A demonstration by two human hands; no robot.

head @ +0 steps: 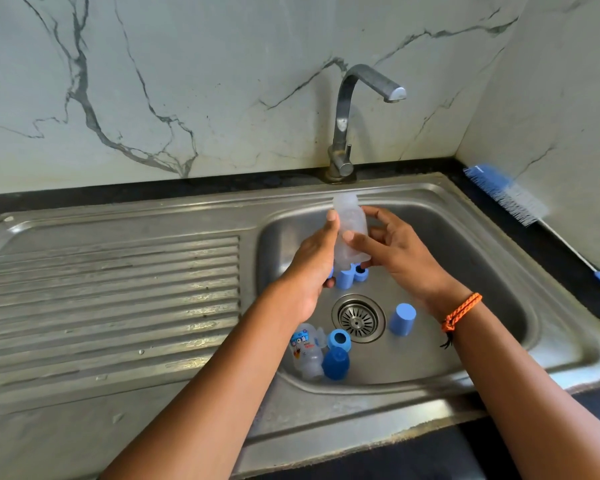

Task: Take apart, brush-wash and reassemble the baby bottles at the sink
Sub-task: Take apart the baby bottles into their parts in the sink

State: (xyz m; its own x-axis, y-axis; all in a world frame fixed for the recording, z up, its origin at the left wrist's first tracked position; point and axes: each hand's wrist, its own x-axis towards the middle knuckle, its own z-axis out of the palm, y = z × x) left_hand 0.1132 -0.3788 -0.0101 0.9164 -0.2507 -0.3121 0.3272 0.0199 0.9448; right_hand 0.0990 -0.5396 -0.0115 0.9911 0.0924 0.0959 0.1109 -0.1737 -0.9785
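- Clear bottle (350, 230), no cap or collar on it, held upright at frame centre, above the sink (492, 258) basin and just below the tap (352, 109) spout line.
- Left hand (312, 268) grips the bottle's lower body from the left, thumb up along its side; curled fingers underneath may also hold something blue, cannot tell.
- Right hand (392, 251) holds the bottle from the right: thumb pressed on the front, fingers curled round the back. Orange cord bracelet (461, 311) on that wrist.
- Directly under the bottle, on the basin floor: pale blue cap (344, 279) and a blue collar (361, 273), touching each other.
- Right of the drain (358, 318): second pale blue cap (402, 318), standing apart.
- Lower centre, left of the drain: printed bottle (305, 351) lying on its side, another blue collar (339, 339) and a darker blue cap (336, 363) right against it.
- Bottle brush (510, 195), blue and white bristles, lies on the dark counter at right edge of frame, handle running toward lower right.
- Ribbed drainboard (111, 299) fills the left half.
- No water visible from the tap.
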